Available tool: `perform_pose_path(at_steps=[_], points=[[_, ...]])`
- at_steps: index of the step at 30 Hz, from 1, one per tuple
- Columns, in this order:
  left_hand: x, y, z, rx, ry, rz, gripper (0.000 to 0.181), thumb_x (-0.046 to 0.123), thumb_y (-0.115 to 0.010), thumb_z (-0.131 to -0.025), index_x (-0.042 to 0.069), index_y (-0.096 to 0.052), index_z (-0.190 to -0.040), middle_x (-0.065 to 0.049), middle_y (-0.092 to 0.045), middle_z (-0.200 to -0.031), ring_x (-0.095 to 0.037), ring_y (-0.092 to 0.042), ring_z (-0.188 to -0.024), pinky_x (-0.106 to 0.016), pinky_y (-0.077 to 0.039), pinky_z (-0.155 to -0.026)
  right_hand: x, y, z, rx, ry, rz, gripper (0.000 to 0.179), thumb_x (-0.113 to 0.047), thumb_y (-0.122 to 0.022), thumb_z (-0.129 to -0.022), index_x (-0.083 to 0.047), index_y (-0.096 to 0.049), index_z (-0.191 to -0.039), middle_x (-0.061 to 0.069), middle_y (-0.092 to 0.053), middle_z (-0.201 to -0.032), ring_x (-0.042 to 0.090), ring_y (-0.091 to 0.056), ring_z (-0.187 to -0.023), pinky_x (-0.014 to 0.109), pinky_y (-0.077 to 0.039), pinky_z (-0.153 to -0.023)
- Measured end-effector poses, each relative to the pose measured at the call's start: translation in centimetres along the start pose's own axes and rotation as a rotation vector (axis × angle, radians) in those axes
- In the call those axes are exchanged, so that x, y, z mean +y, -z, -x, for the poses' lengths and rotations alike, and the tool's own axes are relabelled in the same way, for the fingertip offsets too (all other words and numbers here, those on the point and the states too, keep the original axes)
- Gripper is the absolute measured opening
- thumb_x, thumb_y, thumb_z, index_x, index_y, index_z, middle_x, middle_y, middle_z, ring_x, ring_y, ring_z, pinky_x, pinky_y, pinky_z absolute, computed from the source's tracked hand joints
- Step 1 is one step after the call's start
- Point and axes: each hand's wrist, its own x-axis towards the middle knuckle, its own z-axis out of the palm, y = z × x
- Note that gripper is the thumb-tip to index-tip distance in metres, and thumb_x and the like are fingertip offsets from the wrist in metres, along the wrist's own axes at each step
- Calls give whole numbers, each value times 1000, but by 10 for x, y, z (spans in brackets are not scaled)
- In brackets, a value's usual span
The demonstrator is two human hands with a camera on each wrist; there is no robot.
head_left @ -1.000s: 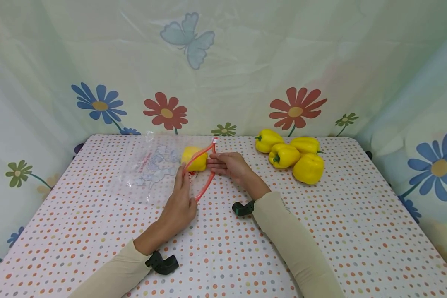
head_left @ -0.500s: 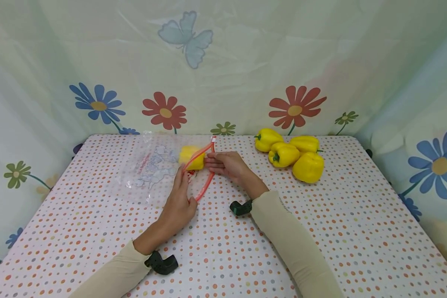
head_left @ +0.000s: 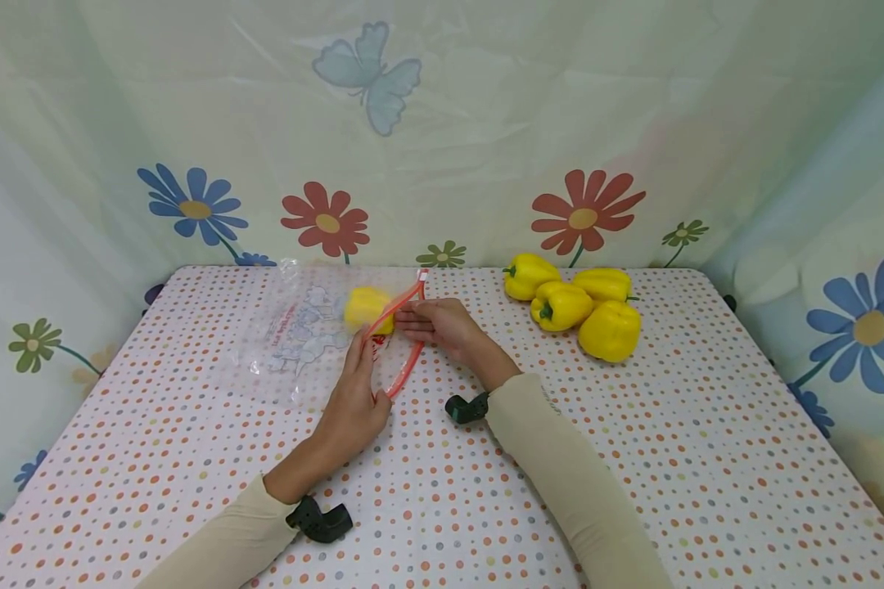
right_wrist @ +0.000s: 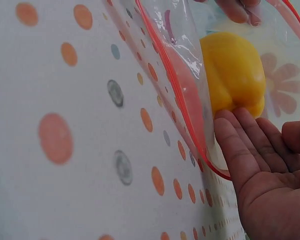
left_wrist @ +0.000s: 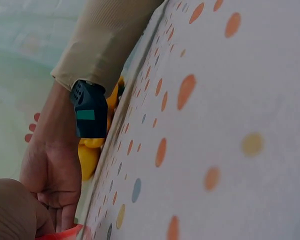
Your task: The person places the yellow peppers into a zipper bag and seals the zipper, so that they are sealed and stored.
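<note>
1. My left sleeve (head_left: 221, 536) was on the near left part of the spotted tabletop (head_left: 670, 458), with a black thing (head_left: 320, 521) at my wrist.
2. A see-through bag (head_left: 295, 343) lay by the back edge, toward the back left corner. It had a blue drawing (head_left: 313, 327) on it, and its mouth faced right.
3. My left hand (head_left: 351, 413) held the bag by its red rim (head_left: 410, 364), thumb on one side, and the mouth was wide apart.
4. One yellow pepper (head_left: 364, 307) was in the bag, just past the mouth, left of the middle of the back edge.
5. My right hand (head_left: 442, 325) was at the mouth with its fingers out straight. The fingertips touched the end of that pepper, and they did not curl around it.
6. Another black thing (head_left: 466, 408) was at my right wrist, next to my right sleeve (head_left: 578, 483).
7. Four more yellow peppers sat close together near the back edge, some way from the back right corner: one at the back left (head_left: 532, 276), one before it (head_left: 562, 307), one behind on the right (head_left: 604, 285) and one nearest me (head_left: 610, 333).
</note>
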Motion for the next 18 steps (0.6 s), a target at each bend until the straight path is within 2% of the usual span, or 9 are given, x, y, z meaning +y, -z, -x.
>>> perform_pose_path(at_steps=[6,12,18], points=[[0,-1,-1,-13,15,2,88,-11,-57,-79,-6,-10,-152,-7,4,-162,-16,-7,-145,-42,-24,-111,1,1,0,-3,-6,-30,31,-13,-46,-103,7,-59,-124,19,-66,-116,26,-64,-109,36,-50,-89],[1,2,-2,-38,-2,-10,84,-10,-58,-81,-8,-13,-151,-10,1,-162,-19,-9,-145,-43,-24,-111,1,6,4,-17,-14,-22,34,-12,-44,-104,8,-57,-128,19,-64,-121,26,-62,-112,36,-50,-90],[0,4,2,-29,5,-7,81,-8,-60,-82,-8,-18,-151,-10,-1,-161,-21,-13,-145,-45,-25,-110,5,10,3,-30,-38,-9,36,-13,-42,-104,8,-54,-132,19,-63,-124,26,-61,-114,35,-49,-91]])
